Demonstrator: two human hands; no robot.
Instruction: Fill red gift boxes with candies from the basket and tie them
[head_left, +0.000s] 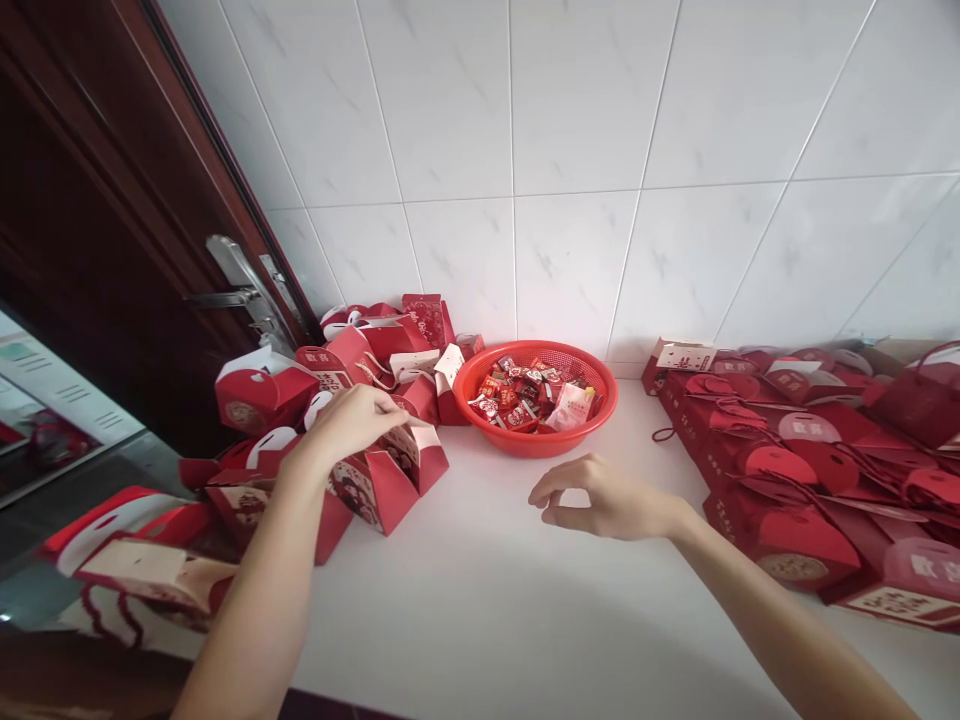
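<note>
My left hand (360, 422) is over the upright red gift boxes on the left, its fingers bent together at the top edge of a red and cream box (424, 458). Whether they pinch that edge is hard to make out. Over the white table, in front of the basket, my right hand (592, 495) has its thumb and fingers curved apart with nothing between them. A round red plastic basket (536, 445) sits near the wall, holding wrapped candies (525, 395) and a pink packet (571, 408).
More red boxes (266, 390) crowd the table's left side, one with a rope handle. Stacked red boxes (795, 470) cover the right side of the white table (480, 610). Behind stands a tiled wall (577, 110); a dark door (112, 200) with a metal handle is at the left.
</note>
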